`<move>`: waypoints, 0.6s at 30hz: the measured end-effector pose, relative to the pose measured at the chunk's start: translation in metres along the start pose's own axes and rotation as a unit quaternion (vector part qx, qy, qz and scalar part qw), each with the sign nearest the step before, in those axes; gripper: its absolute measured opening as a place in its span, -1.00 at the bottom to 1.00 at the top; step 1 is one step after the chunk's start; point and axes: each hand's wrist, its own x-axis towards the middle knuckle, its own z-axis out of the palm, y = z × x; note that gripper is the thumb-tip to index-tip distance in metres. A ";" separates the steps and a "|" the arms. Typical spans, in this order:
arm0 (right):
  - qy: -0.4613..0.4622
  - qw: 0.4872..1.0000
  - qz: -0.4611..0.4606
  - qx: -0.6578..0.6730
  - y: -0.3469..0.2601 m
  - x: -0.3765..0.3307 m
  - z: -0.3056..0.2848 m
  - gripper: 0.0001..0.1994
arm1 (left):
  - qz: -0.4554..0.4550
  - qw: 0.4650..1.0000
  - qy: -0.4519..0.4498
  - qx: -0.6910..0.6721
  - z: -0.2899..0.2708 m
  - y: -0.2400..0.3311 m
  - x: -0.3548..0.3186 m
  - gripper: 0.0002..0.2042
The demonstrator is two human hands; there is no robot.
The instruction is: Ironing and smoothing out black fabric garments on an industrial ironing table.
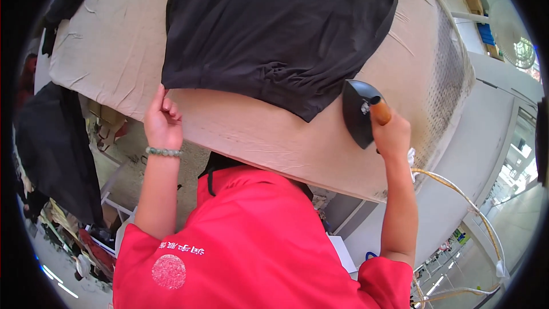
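A black garment lies spread on a beige padded ironing table. My left hand pinches the garment's lower left corner at the table's near edge; a green bead bracelet sits on that wrist. My right hand grips the orange handle of a dark flat iron. The iron is tilted up on the table just right of the garment's lower hem, touching or nearly touching its edge.
A yellowish cord runs down from the iron at the right. Another dark garment hangs at the left beside the table. The table's right end has a perforated metal side. A fan stands at the far right.
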 end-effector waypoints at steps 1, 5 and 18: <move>-0.005 1.000 0.019 0.003 0.017 0.000 -0.002 -0.68 | 0.013 0.999 0.032 -0.012 0.005 -0.008 -0.002 -0.83; -0.024 0.992 0.103 0.069 0.086 -0.005 -0.004 -0.62 | -0.083 0.988 -0.061 0.111 0.032 -0.069 -0.038 -0.77; 0.004 0.967 0.238 0.091 0.199 -0.022 -0.001 -0.63 | -0.147 0.902 -0.242 0.325 0.072 -0.185 -0.116 -0.62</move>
